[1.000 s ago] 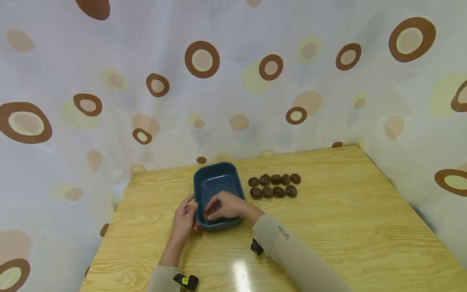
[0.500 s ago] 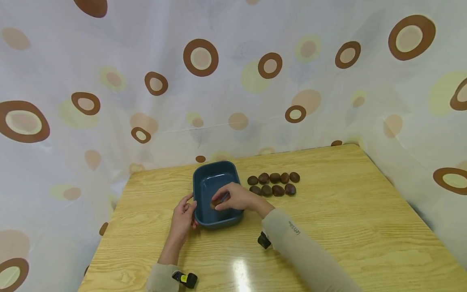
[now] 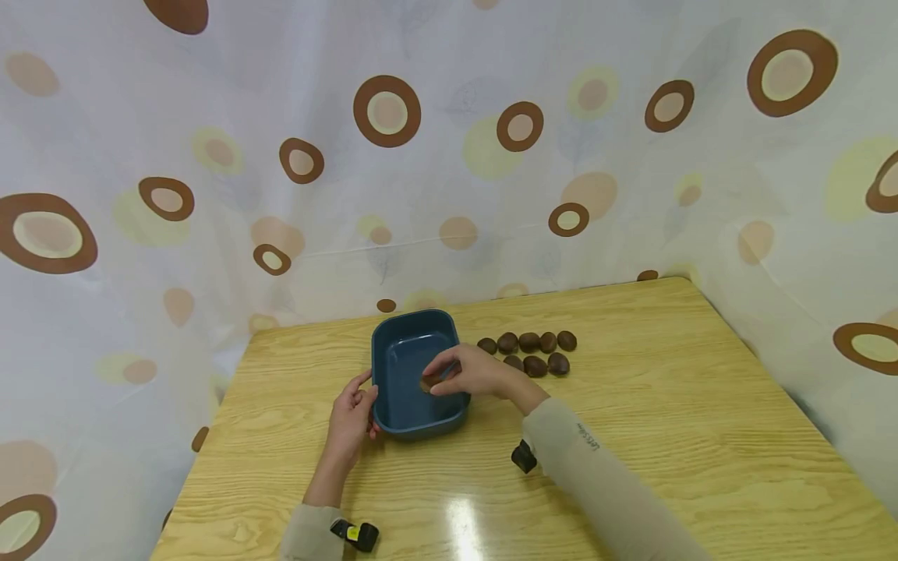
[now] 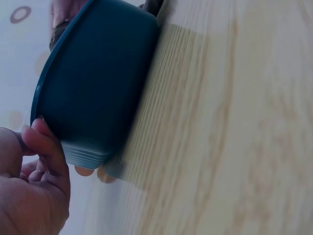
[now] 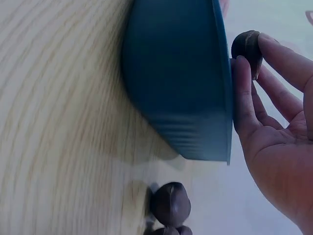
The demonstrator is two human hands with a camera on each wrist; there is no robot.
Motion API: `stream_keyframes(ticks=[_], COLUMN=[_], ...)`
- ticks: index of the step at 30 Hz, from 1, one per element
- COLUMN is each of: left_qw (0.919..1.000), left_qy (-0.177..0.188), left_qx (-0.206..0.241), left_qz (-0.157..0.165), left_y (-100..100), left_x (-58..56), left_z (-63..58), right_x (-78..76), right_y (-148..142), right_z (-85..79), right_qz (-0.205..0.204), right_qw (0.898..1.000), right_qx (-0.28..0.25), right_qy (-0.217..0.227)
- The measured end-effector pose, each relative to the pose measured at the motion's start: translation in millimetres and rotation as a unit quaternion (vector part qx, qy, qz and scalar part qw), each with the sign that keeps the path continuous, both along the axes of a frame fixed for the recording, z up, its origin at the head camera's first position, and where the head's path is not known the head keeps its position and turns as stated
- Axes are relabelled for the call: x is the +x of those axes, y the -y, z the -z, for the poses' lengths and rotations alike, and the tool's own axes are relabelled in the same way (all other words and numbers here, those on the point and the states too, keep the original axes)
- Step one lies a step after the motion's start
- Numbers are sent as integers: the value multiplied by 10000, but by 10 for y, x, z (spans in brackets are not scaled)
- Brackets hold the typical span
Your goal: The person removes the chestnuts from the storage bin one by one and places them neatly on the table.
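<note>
A dark blue-green rectangular basin [image 3: 421,430] stands on the wooden table. My left hand [image 3: 348,421] grips its left rim, thumb on top and fingers curled outside the wall, as the left wrist view shows on the basin's side [image 4: 98,83]. Between the thumb and fingertips of my right hand [image 3: 482,371] is a brown chestnut [image 3: 429,384]. The right wrist view has this chestnut [image 5: 247,51] just above rim level. In the head view, my right hand reaches in over the basin's right rim. The basin's visible floor is bare.
Right of the basin lie chestnuts in two rows, a back row [image 3: 529,342] and a front row [image 3: 535,366]. My right hand covers the front row's left end. A patterned curtain [image 3: 456,195] hangs along the table's back and sides.
My right hand has lifted the chestnut from the basin's near-left part and carried it right and farther back, toward the right rim. My left hand keeps its grip in place.
</note>
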State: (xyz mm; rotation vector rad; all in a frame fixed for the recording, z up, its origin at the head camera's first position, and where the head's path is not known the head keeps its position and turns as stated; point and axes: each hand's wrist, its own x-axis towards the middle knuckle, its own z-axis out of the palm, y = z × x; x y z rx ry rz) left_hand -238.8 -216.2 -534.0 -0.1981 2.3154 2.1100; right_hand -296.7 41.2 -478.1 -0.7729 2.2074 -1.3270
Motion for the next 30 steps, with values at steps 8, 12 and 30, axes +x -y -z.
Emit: stream_keyframes(ticks=[8,12,30], left_qw=[10000,10000,10000], left_qy=[-88,-45,-2], left_qx=[-20,2,-74], left_qz=[-29,17,-63], left_y=[-15,-1,27], left_x=[-23,-12,-26], left_z=[-34,-27,-14], right_x=[-40,-50,-37], right_y=[-230,-340,-841], right_z=[-45,-48,-64], right_qz=[209,324,799], right_qw=[9997,9994,9966], right_qx=[-128,-107,-102], right_qy=[66,79,-190])
